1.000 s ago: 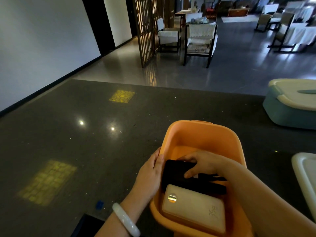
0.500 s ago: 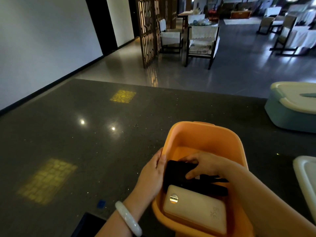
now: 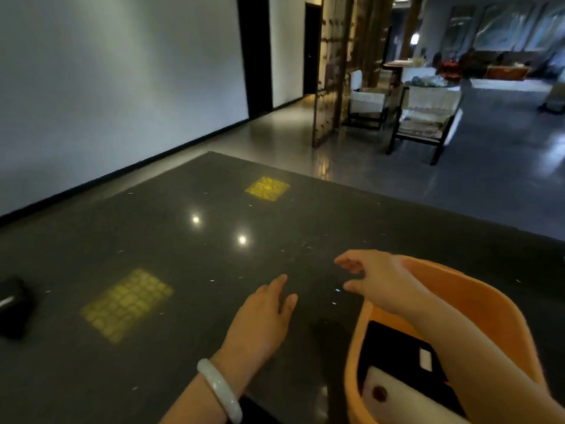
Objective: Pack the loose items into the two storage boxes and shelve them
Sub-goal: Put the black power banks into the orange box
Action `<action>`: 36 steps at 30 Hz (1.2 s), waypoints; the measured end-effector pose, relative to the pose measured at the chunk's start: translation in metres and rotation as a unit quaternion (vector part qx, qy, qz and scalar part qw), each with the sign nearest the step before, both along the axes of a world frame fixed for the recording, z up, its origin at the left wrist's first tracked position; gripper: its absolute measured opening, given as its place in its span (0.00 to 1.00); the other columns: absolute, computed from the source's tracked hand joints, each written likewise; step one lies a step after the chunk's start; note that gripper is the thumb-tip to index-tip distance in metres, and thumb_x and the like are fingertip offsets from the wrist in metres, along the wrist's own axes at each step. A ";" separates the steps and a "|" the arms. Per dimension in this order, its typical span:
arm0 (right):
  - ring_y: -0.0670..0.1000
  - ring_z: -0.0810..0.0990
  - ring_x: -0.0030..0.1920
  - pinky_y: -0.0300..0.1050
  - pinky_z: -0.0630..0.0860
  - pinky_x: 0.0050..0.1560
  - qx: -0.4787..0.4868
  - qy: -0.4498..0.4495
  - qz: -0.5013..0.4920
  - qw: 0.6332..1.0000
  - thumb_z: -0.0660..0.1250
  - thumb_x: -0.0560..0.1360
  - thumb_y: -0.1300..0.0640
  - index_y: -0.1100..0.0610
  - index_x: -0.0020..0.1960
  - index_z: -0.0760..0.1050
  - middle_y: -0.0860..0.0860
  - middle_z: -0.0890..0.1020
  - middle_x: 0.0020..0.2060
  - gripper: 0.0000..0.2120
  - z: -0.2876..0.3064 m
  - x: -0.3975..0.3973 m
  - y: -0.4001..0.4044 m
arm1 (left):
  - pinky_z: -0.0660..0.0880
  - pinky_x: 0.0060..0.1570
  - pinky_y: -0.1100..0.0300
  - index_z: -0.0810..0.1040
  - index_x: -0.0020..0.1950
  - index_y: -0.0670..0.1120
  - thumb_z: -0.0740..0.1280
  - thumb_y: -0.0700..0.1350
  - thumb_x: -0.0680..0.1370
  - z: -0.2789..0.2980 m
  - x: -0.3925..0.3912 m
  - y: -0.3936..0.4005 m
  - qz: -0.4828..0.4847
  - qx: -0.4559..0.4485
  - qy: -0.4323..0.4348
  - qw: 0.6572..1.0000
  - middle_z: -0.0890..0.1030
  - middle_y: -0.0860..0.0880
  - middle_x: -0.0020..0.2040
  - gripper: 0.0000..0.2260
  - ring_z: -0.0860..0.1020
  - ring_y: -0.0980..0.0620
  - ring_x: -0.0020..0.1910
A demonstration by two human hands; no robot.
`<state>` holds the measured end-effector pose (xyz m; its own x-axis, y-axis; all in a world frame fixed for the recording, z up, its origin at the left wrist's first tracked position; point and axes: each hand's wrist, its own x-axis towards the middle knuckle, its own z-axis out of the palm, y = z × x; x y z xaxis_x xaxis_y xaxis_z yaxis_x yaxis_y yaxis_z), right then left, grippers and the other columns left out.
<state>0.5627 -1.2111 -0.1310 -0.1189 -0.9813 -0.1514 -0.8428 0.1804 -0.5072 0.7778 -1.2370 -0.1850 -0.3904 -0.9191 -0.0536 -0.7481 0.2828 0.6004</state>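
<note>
Both hands have left the orange box (image 3: 477, 289): left hand (image 3: 260, 319) and right hand (image 3: 376, 276) now hover over the dark table (image 3: 153, 240), fingers loose, empty.

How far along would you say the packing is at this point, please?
Done: a black item and a white power bank lie in the orange box. In hand: nothing; left hand and right hand are open and empty above the table. Left: a black object still loose at the table's left edge, then shelving.

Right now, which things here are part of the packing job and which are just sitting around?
Job:
orange box
black pouch inside it
cream power bank inside it
black item loose on the counter, far left

Not the job:
chairs
wooden screen
</note>
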 end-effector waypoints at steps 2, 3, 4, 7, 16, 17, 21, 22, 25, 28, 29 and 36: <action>0.45 0.76 0.59 0.42 0.74 0.61 -0.005 0.031 0.059 0.998 0.71 0.73 0.58 0.45 0.66 0.71 0.45 0.77 0.62 0.24 -0.002 0.038 -0.022 | 0.68 0.63 0.57 0.58 0.77 0.54 0.56 0.57 0.82 0.002 0.035 -0.007 0.029 -0.040 -0.049 0.998 0.72 0.49 0.68 0.25 0.72 0.51 0.66; 0.46 0.76 0.60 0.44 0.74 0.61 0.001 0.045 0.089 0.995 0.72 0.73 0.57 0.45 0.67 0.71 0.46 0.77 0.62 0.25 -0.005 0.060 -0.033 | 0.69 0.64 0.55 0.57 0.77 0.53 0.56 0.58 0.81 0.003 0.054 -0.009 0.046 -0.055 -0.074 0.995 0.72 0.49 0.68 0.25 0.71 0.50 0.66; 0.47 0.76 0.60 0.45 0.74 0.62 0.012 0.055 0.117 0.992 0.71 0.73 0.57 0.45 0.68 0.70 0.46 0.76 0.63 0.25 -0.007 0.084 -0.043 | 0.69 0.64 0.53 0.56 0.78 0.53 0.56 0.58 0.81 0.004 0.077 -0.011 0.066 -0.066 -0.102 0.990 0.72 0.49 0.68 0.26 0.71 0.49 0.66; 0.50 0.75 0.62 0.48 0.74 0.62 0.044 0.077 0.194 0.977 0.70 0.73 0.58 0.45 0.69 0.68 0.49 0.74 0.65 0.27 -0.011 0.153 -0.068 | 0.67 0.64 0.51 0.54 0.78 0.53 0.55 0.59 0.81 0.005 0.142 -0.010 0.126 -0.089 -0.186 0.970 0.70 0.50 0.69 0.27 0.70 0.48 0.67; 0.53 0.74 0.64 0.47 0.73 0.62 0.051 0.140 0.375 0.915 0.70 0.72 0.58 0.48 0.70 0.68 0.50 0.72 0.67 0.28 -0.028 0.354 -0.111 | 0.64 0.66 0.51 0.61 0.74 0.50 0.61 0.56 0.80 -0.002 0.333 0.021 0.261 -0.077 -0.299 0.915 0.69 0.48 0.69 0.25 0.68 0.46 0.68; 0.53 0.74 0.64 0.46 0.73 0.61 0.052 0.139 0.388 0.910 0.71 0.72 0.58 0.48 0.70 0.68 0.51 0.72 0.67 0.28 -0.030 0.376 -0.114 | 0.64 0.66 0.51 0.62 0.74 0.50 0.61 0.55 0.80 -0.004 0.354 0.025 0.276 -0.074 -0.301 0.910 0.69 0.48 0.69 0.24 0.68 0.46 0.68; 0.52 0.74 0.64 0.46 0.73 0.62 0.056 0.136 0.425 0.893 0.71 0.72 0.56 0.49 0.70 0.68 0.51 0.72 0.67 0.28 -0.041 0.448 -0.125 | 0.64 0.67 0.49 0.62 0.74 0.49 0.62 0.56 0.79 -0.016 0.423 0.030 0.325 -0.050 -0.311 0.892 0.67 0.47 0.70 0.26 0.67 0.45 0.69; 0.52 0.74 0.63 0.46 0.73 0.62 0.057 0.135 0.430 0.891 0.72 0.72 0.56 0.50 0.70 0.68 0.51 0.72 0.67 0.28 -0.043 0.462 -0.127 | 0.64 0.68 0.48 0.62 0.74 0.49 0.62 0.56 0.79 -0.019 0.434 0.029 0.327 -0.046 -0.319 0.888 0.66 0.46 0.71 0.26 0.66 0.45 0.69; 0.53 0.75 0.62 0.48 0.74 0.61 0.061 0.132 0.445 0.883 0.71 0.73 0.56 0.51 0.69 0.69 0.52 0.74 0.64 0.27 -0.053 0.509 -0.137 | 0.63 0.69 0.46 0.60 0.75 0.49 0.63 0.56 0.78 -0.028 0.469 0.022 0.326 -0.033 -0.329 0.886 0.64 0.45 0.72 0.28 0.64 0.43 0.70; 0.53 0.76 0.59 0.47 0.75 0.58 0.053 0.129 0.444 0.885 0.71 0.72 0.55 0.52 0.66 0.71 0.52 0.76 0.61 0.24 -0.063 0.545 -0.148 | 0.61 0.71 0.46 0.59 0.76 0.48 0.64 0.56 0.78 -0.038 0.495 0.009 0.325 -0.026 -0.323 0.889 0.62 0.44 0.74 0.29 0.61 0.42 0.73; 0.53 0.76 0.59 0.47 0.75 0.58 0.049 0.127 0.440 0.888 0.72 0.72 0.55 0.53 0.66 0.71 0.52 0.76 0.61 0.24 -0.067 0.555 -0.153 | 0.60 0.72 0.46 0.58 0.76 0.48 0.64 0.56 0.78 -0.042 0.501 0.006 0.325 -0.018 -0.315 0.892 0.60 0.44 0.75 0.30 0.59 0.42 0.74; 0.56 0.66 0.66 0.50 0.70 0.63 -0.046 0.119 0.308 0.943 0.70 0.73 0.44 0.56 0.71 0.61 0.55 0.64 0.67 0.34 -0.094 0.597 -0.178 | 0.51 0.75 0.40 0.45 0.79 0.48 0.61 0.66 0.75 -0.080 0.516 -0.003 0.381 0.108 -0.240 0.886 0.48 0.41 0.79 0.42 0.47 0.39 0.78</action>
